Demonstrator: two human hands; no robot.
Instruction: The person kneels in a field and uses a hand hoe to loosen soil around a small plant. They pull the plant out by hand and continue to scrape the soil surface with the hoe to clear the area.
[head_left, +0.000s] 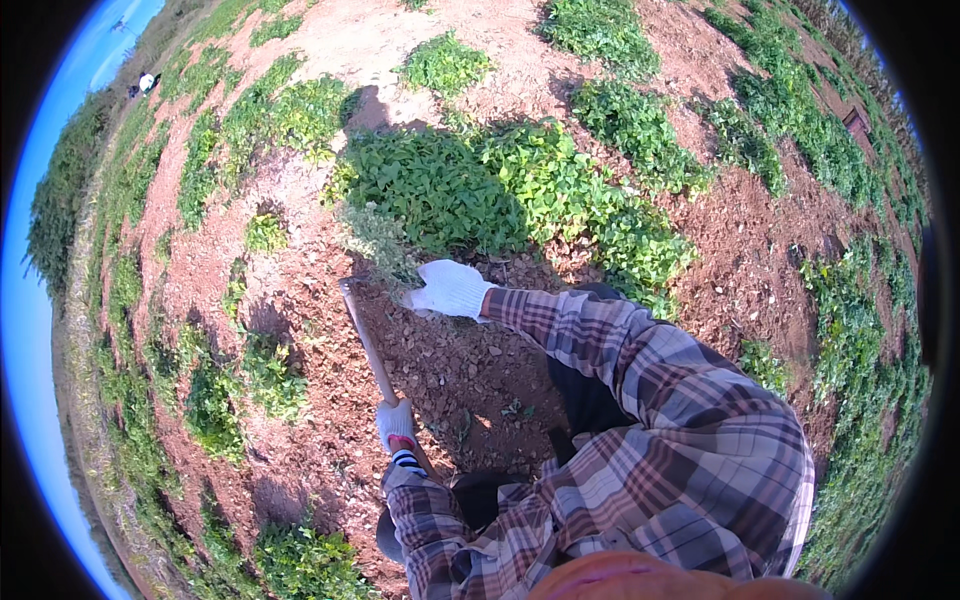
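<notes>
My left hand (395, 422), in a white knit glove with a red cuff, is wrapped around the wooden handle of a hoe (367, 341). The handle slants up to the hoe's head, where a dark blade partly shows against the soil. Higher up, my right hand (451, 289), also in a white glove, grips the lower part of a grey-green weed (381, 241). Its fine, bushy top leans left beside a dense patch of broad-leaved vine plants (435, 184). The weed's roots cannot be made out.
Loose, stony reddish soil (480, 375) lies between my arms and knees. Rows of leafy vines (630, 127) run across the field on both sides. A small weed seedling (516, 409) grows near my legs. A person (146, 81) is far off at the upper left.
</notes>
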